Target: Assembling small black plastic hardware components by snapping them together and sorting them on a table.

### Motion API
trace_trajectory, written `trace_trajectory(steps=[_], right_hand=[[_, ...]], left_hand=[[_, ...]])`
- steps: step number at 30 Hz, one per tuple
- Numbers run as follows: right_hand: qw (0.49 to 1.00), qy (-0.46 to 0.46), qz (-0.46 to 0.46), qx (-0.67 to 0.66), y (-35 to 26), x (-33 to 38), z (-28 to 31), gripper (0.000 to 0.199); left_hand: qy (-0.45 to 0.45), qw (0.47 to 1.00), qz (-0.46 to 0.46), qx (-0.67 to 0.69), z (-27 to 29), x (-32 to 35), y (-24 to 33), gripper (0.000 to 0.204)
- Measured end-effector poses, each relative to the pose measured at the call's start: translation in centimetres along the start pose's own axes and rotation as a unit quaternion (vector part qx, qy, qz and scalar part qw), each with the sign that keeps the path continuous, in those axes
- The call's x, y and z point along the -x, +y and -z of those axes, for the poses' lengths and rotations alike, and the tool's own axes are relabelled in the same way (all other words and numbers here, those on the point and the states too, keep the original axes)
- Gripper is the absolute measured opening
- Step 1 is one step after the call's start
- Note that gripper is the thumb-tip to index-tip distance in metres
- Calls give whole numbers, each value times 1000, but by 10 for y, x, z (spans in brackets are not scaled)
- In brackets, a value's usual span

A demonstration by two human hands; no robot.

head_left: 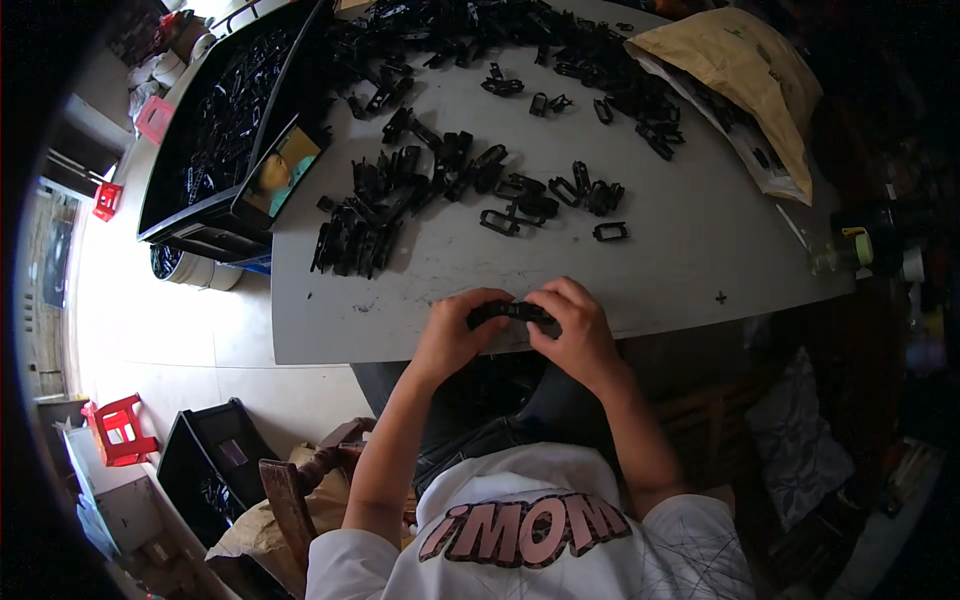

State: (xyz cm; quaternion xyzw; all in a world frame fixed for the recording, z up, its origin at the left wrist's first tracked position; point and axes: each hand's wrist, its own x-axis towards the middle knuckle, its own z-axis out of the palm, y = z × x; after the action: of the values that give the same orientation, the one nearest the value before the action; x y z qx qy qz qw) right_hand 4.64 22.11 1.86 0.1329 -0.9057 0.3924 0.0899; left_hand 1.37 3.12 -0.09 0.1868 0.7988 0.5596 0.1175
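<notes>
Near the table's front edge, my left hand [455, 330] and my right hand [577, 330] hold a black plastic part [515, 311] between them. Fingers of both hands are closed on its two ends and partly cover it, so its full shape is hidden. Just beyond my hands lies a loose black rectangular frame-shaped part [610, 232]. To the left of that, a cluster of similar black plastic parts [365, 225] is spread over the grey table [460, 275], some of them standing in a row.
A large heap of black parts [450, 35] covers the table's far side. At the left stands a black crate [262, 185] filled with parts. An open brown paper sack [745, 60] lies at the far right. Red stools [122, 430] and another black crate [215, 465] are on the floor.
</notes>
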Motion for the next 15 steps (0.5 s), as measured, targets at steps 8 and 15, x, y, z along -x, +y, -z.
trace_trajectory(steps=[8, 15], right_hand=[[992, -48, 52, 103, -11, 3, -7, 35], [957, -79, -154, -234, 4, 15, 7, 17]], left_hand=[[25, 999, 10, -32, -12, 5, 1, 31], [-73, 991, 40, 109, -5, 13, 18, 43]])
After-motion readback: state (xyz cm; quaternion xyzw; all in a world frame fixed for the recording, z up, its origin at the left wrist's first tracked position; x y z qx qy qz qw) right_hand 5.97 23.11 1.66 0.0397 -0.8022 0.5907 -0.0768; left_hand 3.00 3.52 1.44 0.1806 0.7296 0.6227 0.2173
